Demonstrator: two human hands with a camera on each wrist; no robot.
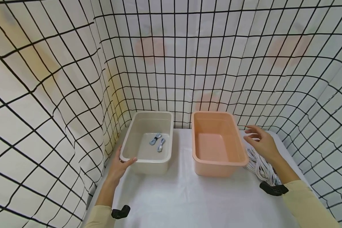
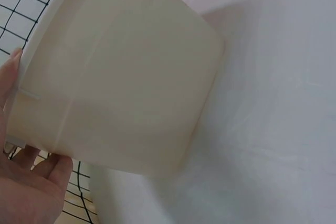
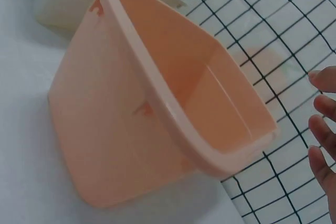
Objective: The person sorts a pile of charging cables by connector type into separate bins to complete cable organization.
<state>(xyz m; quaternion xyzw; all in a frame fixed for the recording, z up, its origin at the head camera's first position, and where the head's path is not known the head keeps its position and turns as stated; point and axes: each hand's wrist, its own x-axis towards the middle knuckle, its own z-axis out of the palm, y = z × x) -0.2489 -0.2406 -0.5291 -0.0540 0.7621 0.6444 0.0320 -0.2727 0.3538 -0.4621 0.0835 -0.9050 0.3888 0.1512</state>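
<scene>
At the near left corner of a cream plastic bin (image 1: 152, 166), my left hand (image 1: 120, 166) grips the rim, thumb over the edge and fingers against the outer side. The left wrist view shows those fingers under the lip of the bin (image 2: 121, 82). Two small bundled cables, one light blue with a dark tie (image 1: 155, 138) and one with a white plug (image 1: 161, 145), lie inside it. My right hand (image 1: 261, 142) hovers by the right side of a peach plastic bin (image 1: 216, 169), fingers loosely bent and holding nothing. No contents show in the peach bin.
A coiled bundle of white cable (image 1: 262, 167) lies on the white-covered table (image 1: 188, 202), below my right hand and beside the peach bin. Black wire mesh (image 1: 185, 57) with white sheeting behind it rises at the back and both sides.
</scene>
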